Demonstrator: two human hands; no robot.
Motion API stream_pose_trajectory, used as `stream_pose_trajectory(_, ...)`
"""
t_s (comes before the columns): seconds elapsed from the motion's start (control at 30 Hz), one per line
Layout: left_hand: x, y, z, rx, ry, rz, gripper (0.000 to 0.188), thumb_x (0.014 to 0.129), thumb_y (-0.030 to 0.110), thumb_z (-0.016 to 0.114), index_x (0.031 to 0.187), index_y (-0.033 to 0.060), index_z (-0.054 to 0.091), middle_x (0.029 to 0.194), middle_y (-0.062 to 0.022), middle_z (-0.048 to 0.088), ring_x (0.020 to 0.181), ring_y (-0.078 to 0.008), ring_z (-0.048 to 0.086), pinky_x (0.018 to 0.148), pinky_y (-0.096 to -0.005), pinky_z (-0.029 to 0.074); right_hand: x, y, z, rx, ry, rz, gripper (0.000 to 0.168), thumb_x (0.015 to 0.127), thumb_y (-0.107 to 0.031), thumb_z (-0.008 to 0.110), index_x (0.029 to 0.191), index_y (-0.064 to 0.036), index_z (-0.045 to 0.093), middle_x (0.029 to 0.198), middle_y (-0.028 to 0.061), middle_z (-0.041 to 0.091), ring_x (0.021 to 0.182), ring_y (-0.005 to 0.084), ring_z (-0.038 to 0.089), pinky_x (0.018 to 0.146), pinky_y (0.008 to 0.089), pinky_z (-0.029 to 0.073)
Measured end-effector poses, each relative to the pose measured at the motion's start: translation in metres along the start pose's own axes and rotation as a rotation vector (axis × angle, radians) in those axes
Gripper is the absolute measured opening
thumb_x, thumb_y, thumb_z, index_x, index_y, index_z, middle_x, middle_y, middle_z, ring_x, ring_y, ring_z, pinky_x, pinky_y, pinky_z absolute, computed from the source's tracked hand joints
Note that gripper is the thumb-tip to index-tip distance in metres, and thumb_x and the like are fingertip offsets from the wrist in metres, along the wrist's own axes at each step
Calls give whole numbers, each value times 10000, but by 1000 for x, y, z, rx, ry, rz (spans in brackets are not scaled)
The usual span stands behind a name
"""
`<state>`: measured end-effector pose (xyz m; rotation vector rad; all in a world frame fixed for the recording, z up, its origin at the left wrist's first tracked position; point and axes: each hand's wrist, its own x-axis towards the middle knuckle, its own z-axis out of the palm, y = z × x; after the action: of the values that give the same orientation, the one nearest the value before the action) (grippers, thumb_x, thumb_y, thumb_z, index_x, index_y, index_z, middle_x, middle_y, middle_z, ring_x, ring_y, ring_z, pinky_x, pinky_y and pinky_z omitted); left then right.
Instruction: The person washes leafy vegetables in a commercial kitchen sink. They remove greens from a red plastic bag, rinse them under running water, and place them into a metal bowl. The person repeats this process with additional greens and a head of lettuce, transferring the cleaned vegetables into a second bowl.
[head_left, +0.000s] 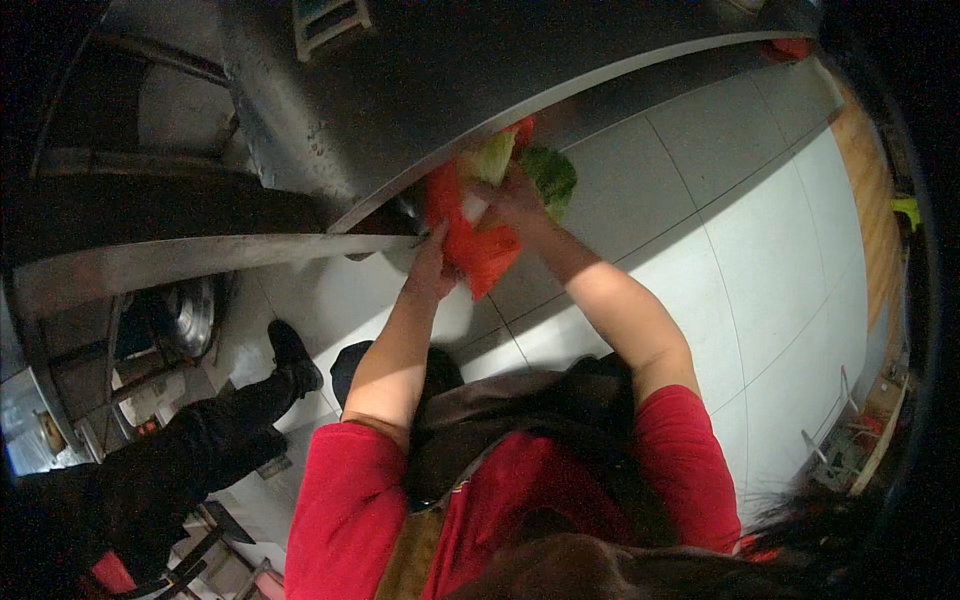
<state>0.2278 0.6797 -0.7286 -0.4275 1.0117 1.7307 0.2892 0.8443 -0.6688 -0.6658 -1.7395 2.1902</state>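
Observation:
Just below the edge of a dark metal counter (480, 82), my left hand (435, 266) grips a red plastic bag (484, 251). My right hand (514, 199) is at the bag's upper right, against a pale green leafy vegetable (495, 156); motion blur and the bag hide its fingers, so its grip cannot be told. A dark green leaf (553, 176), crinkled and rounded, shows just beyond my right hand. Part of the bag and the vegetable lies under the counter's edge.
A person in dark trousers (225, 420) and a black shoe (289, 349) is at my left. A metal pan or bowl (195, 319) sits on a low shelf there. Pale floor tiles (675, 277) spread to the right, with a crate (862, 442) at the lower right.

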Motion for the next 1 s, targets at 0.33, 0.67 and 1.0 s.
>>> stream_pose_trajectory(0.33, 17, -8, -15, 91, 8, 116, 484, 880, 443, 484, 1248, 131, 442, 1140, -56, 563, 974, -221, 566, 665, -340, 525, -1, 30, 2, 388, 223, 94, 365, 854, -161, 592, 1168, -21, 468, 1089, 134, 579, 1006, 263, 583, 807, 411, 526)
stream_pose_trajectory(0.67, 7, -1, -6, 1, -13, 70, 492, 858, 502, 449, 1210, 160, 481, 1085, -51, 584, 921, -224, 599, 633, -346, 540, 27, 79, -96, 47, 125, 31, 443, 806, -190, 649, 1159, 23, 485, 1045, 168, 599, 959, 300, 605, 810, 396, 525)
stream_pose_trajectory(1.0, -1, 4, -8, 12, -5, -24, 493, 847, 534, 423, 1164, 165, 506, 1045, -46, 599, 897, -232, 604, 641, -367, 534, 24, 65, -19, 728, -173, 663, 451, 797, -232, 672, 1136, 4, 493, 1039, 165, 600, 906, 274, 616, 804, 405, 525)
